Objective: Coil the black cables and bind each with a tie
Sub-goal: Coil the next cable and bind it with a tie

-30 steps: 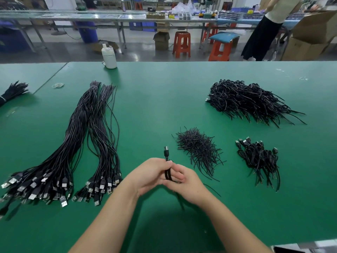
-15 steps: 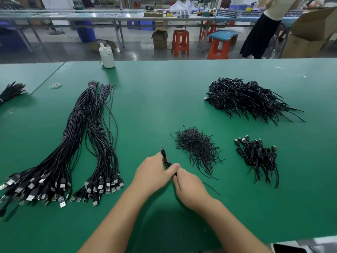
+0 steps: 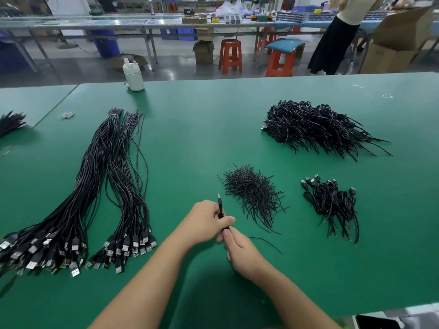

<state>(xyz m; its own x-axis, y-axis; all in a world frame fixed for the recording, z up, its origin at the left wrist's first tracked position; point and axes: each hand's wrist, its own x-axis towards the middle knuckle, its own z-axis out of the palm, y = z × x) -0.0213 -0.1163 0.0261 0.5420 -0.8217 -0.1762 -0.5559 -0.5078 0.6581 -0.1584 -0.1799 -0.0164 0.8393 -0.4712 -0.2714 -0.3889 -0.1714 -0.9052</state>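
My left hand [image 3: 204, 222] grips a coiled black cable [image 3: 221, 206] whose USB plug sticks up above the fingers. My right hand [image 3: 240, 248] meets it from below and pinches a thin black tie at the coil; the tie's loose end [image 3: 266, 243] trails right over the green table [image 3: 202, 138]. Two long bundles of uncoiled black cables [image 3: 104, 186] lie at the left with their plugs toward me. A heap of loose ties [image 3: 251, 193] sits just right of my hands. Bound coils lie in a small pile [image 3: 332, 203] and a big pile [image 3: 316, 127].
A white bottle [image 3: 133, 77] stands at the table's far edge. Rubber bands [image 3: 66, 114] lie at far left, beside another dark bundle [image 3: 10, 122]. Beyond the table are orange stools [image 3: 230, 55], benches, cardboard boxes and a standing person [image 3: 337, 36].
My hands have stayed together at the coil, shifting slightly. The plug now points up above my left hand, and my right hand has dropped lower beneath it.
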